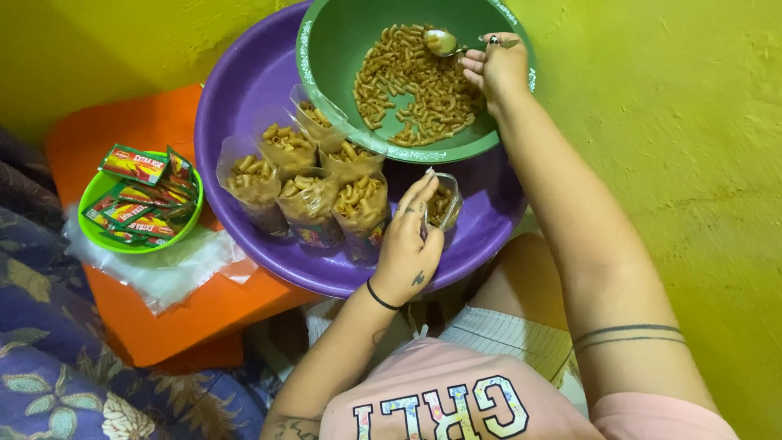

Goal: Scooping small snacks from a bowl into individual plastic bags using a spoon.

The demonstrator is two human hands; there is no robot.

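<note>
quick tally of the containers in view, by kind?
Filled clear pasta bags standing in the purple basin: 6
Clear bag held open by left hand: 1
Green bowls: 2
Purple basins: 1
Total: 10

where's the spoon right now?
In the head view, top centre: the spoon is in the right hand, its bowl resting on the macaroni inside the green bowl, which sits in the purple basin.
</note>
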